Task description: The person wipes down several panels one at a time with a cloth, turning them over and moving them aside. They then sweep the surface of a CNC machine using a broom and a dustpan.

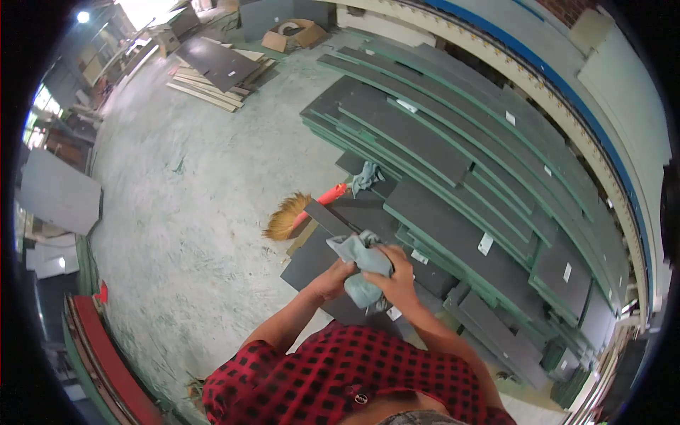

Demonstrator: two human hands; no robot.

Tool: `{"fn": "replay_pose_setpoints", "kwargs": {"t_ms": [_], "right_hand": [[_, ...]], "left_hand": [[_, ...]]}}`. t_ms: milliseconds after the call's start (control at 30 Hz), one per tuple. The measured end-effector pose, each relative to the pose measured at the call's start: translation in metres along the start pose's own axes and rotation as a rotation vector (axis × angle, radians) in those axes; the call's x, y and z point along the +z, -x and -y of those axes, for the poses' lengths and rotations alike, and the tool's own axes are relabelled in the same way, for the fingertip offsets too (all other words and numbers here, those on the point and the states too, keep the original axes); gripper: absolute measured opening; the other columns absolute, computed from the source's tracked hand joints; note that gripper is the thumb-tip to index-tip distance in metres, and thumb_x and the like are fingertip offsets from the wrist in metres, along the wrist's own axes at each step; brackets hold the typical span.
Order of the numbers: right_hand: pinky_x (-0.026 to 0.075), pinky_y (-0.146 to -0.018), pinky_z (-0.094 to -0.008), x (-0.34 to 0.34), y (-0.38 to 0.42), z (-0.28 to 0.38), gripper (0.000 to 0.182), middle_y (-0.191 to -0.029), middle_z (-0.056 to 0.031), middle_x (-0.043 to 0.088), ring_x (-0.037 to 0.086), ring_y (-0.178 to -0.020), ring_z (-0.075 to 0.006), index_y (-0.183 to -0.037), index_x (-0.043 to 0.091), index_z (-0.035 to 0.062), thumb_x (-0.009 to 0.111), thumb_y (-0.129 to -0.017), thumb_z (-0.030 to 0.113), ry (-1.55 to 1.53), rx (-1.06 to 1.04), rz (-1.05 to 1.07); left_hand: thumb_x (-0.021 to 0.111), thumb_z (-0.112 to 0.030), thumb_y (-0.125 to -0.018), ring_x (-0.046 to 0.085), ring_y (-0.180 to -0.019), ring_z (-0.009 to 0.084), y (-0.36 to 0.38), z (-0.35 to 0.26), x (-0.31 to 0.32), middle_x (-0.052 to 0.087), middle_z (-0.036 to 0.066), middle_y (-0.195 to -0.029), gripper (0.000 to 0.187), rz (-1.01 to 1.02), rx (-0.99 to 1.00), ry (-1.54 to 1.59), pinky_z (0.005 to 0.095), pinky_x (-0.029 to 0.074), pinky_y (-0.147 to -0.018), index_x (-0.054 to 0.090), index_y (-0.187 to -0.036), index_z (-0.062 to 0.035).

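A grey-blue cloth (pixel 361 253) is bunched up between my two hands, in front of my checked shirt. My right hand (pixel 398 278) has its fingers wrapped over the cloth from the right side. On the other side, my left hand (pixel 331 280) is closed at the cloth's left edge, its fingertips partly hidden. A narrow dark strip of board (pixel 327 217) runs from under the cloth towards the broom; I cannot tell whether my left hand grips it too. Beneath my hands lie dark flat panels (pixel 304 262).
Stacks of dark, green-edged panels (pixel 432 205) fill the right side. Just ahead, a straw broom (pixel 287 216) with a red handle lies by another crumpled cloth (pixel 366 177). Farther off are wooden slats (pixel 205 92) and a cardboard box (pixel 294 35). Concrete floor (pixel 198 184) stretches left.
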State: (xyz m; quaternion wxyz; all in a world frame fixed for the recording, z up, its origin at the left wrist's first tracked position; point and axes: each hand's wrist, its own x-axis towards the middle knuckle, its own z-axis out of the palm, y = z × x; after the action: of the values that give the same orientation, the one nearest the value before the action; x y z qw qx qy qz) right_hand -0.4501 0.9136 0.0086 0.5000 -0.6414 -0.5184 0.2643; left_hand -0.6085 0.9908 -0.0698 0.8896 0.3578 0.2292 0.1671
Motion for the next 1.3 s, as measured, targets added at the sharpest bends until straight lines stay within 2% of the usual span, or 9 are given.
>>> {"fn": "replay_pose_setpoints", "kwargs": {"t_ms": [100,200,333,400,500,767,833,933,1300], "right_hand": [[0.043,-0.084,-0.0361,-0.007,0.012,0.017,0.046,-0.104,-0.0101,0.058,0.056,-0.098,-0.0221,-0.107,0.057,0.0001,0.073,-0.066,0.011,-0.244,0.152,0.008],[0.047,-0.083,-0.031,-0.017,0.026,0.019,0.042,-0.105,-0.0106,0.059,0.058,-0.092,-0.017,-0.11,0.053,-0.0007,0.069,-0.072,0.005,-0.929,0.485,0.02],[0.044,-0.086,-0.0352,-0.018,0.052,0.018,0.048,-0.107,-0.0128,0.058,0.056,-0.097,-0.0231,-0.114,0.051,-0.0017,0.07,-0.072,0.013,-0.948,0.464,0.019],[0.038,-0.091,-0.0426,-0.019,0.071,0.005,0.057,-0.11,-0.016,0.054,0.049,-0.105,-0.0319,-0.118,0.05,-0.0021,0.071,-0.072,0.025,0.207,-0.039,0.006],[0.032,-0.092,-0.0481,-0.022,0.096,0.014,0.065,-0.115,-0.0182,0.049,0.04,-0.111,-0.0378,-0.12,0.049,-0.0003,0.07,-0.07,0.035,0.509,-0.076,0.015],[0.04,-0.09,-0.041,-0.014,0.138,0.003,0.068,-0.117,-0.0167,0.047,0.046,-0.109,-0.0303,-0.131,0.035,0.0044,0.069,-0.075,0.025,-0.039,0.158,-0.005],[0.046,-0.083,-0.0328,-0.011,0.149,0.015,0.064,-0.117,-0.0135,0.047,0.052,-0.104,-0.0226,-0.132,0.03,0.0057,0.065,-0.08,0.013,-0.828,0.547,0.027],[0.048,-0.08,-0.0296,-0.008,0.158,0.01,0.06,-0.114,-0.0108,0.051,0.056,-0.098,-0.0189,-0.132,0.03,0.0053,0.062,-0.081,0.007,-0.782,0.647,0.06],[0.048,-0.069,-0.0274,-0.008,0.155,-0.022,0.041,-0.094,-0.0069,0.06,0.06,-0.079,-0.0151,-0.112,0.051,-0.0032,0.057,-0.071,-0.003,-0.605,0.627,-0.137]], "left_hand": [[0.065,-0.05,-0.077,0.044,-0.121,0.0249,0.003,-0.005,0.019,0.042,0.011,-0.133,0.08,0.117,-0.124,0.285,0.0402,0.036,-0.101,0.03,-0.136,-0.0085],[0.066,-0.047,-0.076,0.047,-0.117,0.0275,0.006,0.016,0.039,0.048,0.012,-0.128,0.076,0.053,-0.071,0.458,0.0439,0.035,-0.101,0.035,-0.133,-0.0085],[0.065,-0.038,-0.079,0.052,-0.111,0.0286,0.014,0.027,0.066,0.053,0.013,-0.121,0.061,0.042,-0.037,0.74,0.0437,0.04,-0.098,0.043,-0.127,-0.0072],[0.063,-0.03,-0.081,0.054,-0.107,0.0294,0.023,0.039,0.067,0.056,0.014,-0.116,0.054,-0.002,-0.05,0.826,0.0448,0.041,-0.096,0.044,-0.125,-0.0074],[0.063,-0.027,-0.081,0.055,-0.106,0.0292,0.04,0.041,0.073,0.057,0.013,-0.114,0.051,0.001,-0.048,0.745,0.0444,0.042,-0.095,0.045,-0.124,-0.0064],[0.062,-0.026,-0.08,0.058,-0.099,0.0284,0.064,0.047,0.106,0.059,0.011,-0.111,0.047,-0.169,0.001,0.461,0.0418,0.046,-0.089,0.048,-0.119,-0.0044],[0.062,-0.026,-0.08,0.059,-0.096,0.0264,0.071,0.051,0.108,0.059,0.012,-0.107,0.047,-0.214,0.025,0.425,0.0399,0.048,-0.086,0.049,-0.118,-0.0027],[0.063,-0.025,-0.081,0.06,-0.093,0.0227,0.087,0.042,0.118,0.059,0.011,-0.104,0.044,-0.418,0.139,0.151,0.0358,0.049,-0.081,0.05,-0.116,-0.001],[0.058,-0.019,-0.085,0.06,-0.092,0.0207,0.065,0.043,0.112,0.061,0.01,-0.101,0.034,-0.329,0.141,-0.027,0.0337,0.049,-0.081,0.052,-0.112,0.001]]}}
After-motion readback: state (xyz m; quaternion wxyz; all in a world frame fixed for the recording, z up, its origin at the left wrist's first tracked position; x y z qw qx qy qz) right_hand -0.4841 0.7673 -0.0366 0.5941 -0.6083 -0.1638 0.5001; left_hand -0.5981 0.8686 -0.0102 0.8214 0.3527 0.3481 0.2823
